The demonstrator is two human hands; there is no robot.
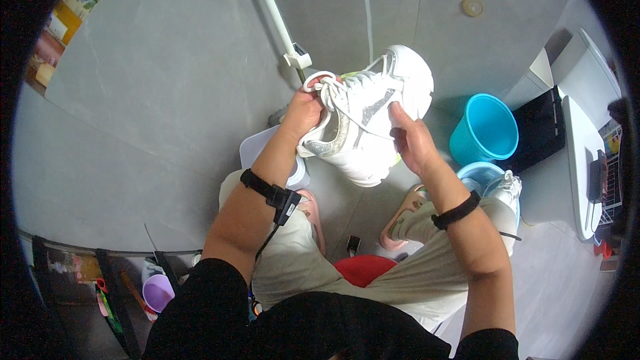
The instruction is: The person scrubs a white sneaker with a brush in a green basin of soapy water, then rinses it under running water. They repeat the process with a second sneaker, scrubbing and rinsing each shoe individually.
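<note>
A white lace-up sneaker (367, 120) with silvery glitter panels is held up in front of me, its toe pointing to the upper right. My left hand (306, 110) grips it by the tongue and collar, near the looped white laces (340, 92). On the other side, my right hand (412, 137) rests against the midsole, thumb laid on the sneaker's side; its other fingers are mostly hidden beneath. A second white shoe (507, 187) sits at the right, partly over a light blue basin (472, 172).
A turquoise bucket (484, 127) stands to the right, near a white toilet (582, 160). Below the left wrist is a white container (255, 147). A white pole (270, 5) leans from above. The floor drain (472, 7) lies far off. Between my legs shows something red (365, 270).
</note>
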